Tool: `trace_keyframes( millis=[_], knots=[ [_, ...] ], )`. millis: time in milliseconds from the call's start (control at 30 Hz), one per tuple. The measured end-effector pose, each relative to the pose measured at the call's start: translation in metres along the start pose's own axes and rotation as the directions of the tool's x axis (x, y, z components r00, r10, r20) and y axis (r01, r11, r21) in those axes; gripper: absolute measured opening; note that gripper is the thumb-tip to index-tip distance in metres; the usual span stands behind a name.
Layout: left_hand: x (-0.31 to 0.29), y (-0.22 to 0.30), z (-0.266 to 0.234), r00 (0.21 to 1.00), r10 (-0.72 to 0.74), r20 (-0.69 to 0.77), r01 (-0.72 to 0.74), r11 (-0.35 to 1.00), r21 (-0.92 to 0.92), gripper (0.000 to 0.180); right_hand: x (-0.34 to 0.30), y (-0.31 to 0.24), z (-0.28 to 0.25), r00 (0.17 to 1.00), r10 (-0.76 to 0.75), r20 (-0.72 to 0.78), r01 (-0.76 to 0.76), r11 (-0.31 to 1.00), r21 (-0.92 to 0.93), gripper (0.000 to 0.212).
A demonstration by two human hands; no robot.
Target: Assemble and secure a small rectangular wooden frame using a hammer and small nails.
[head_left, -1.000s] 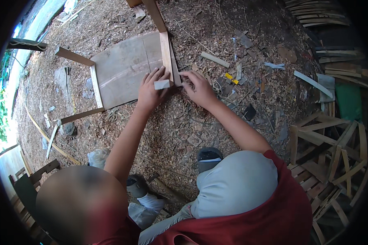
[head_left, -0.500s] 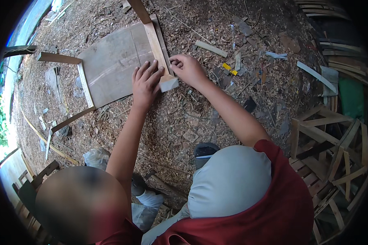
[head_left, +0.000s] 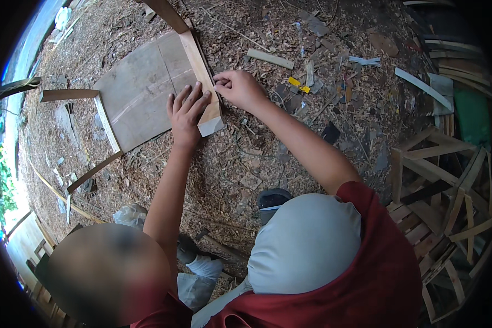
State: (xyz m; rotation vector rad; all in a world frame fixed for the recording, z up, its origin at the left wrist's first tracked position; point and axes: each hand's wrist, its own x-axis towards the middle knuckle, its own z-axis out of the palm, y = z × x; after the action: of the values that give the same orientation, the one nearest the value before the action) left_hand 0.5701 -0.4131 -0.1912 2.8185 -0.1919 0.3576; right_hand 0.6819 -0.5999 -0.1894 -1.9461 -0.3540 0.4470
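An upturned wooden frame with a thin grey-brown panel point(head_left: 139, 93) lies on the ground ahead of me, several legs sticking out from it. Along the panel's right side runs a pale wooden rail point(head_left: 198, 61) with a whitish near end. My left hand point(head_left: 186, 120) is open, its fingers spread across the rail's near part and the panel beside it. At the rail's outer right edge, my right hand point(head_left: 240, 89) is closed in a pinch, fingertips curled close against the wood. What those fingertips hold, if anything, is hidden.
Wood shavings and scraps cover the ground. A loose wooden strip point(head_left: 270, 58) and yellow pieces point(head_left: 299, 85) lie beyond my right hand. A hammer point(head_left: 221, 245) lies near my feet. Slatted wooden frames point(head_left: 443, 180) stand at right. Another person's blurred head point(head_left: 109, 273) is at lower left.
The frame and both hands appear slightly further left in view. The panel strip showing outside the rail looks narrower, and the rail's whitish end sits at a different angle. Both hands stay at the rail.
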Motion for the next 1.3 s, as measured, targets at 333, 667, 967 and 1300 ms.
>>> trace_keyframes(
  millis=[333, 667, 967, 1300],
  knots=[
    [-0.001, -0.004, 0.008, 1.000, 0.024, -0.015, -0.023, 0.998, 0.052, 0.041, 0.007, 0.000, 0.006, 0.996, 0.083, -0.025, -0.082, 0.995, 0.050, 0.030],
    [0.001, -0.001, 0.002, 1.000, 0.023, 0.018, -0.024, 0.997, 0.078, 0.043, 0.004, 0.004, 0.010, 0.998, 0.033, -0.050, -0.032, 0.999, 0.017, 0.039],
    [0.002, 0.002, -0.002, 0.999, 0.024, 0.027, -0.025, 0.998, 0.060, 0.041, 0.005, 0.007, 0.014, 0.999, -0.020, -0.030, 0.017, 0.996, -0.083, 0.041],
    [-0.002, -0.004, 0.005, 0.999, 0.035, 0.003, -0.035, 0.998, 0.060, 0.040, 0.000, 0.001, 0.015, 0.991, -0.124, -0.050, 0.108, 0.963, -0.249, 0.036]
  ],
)
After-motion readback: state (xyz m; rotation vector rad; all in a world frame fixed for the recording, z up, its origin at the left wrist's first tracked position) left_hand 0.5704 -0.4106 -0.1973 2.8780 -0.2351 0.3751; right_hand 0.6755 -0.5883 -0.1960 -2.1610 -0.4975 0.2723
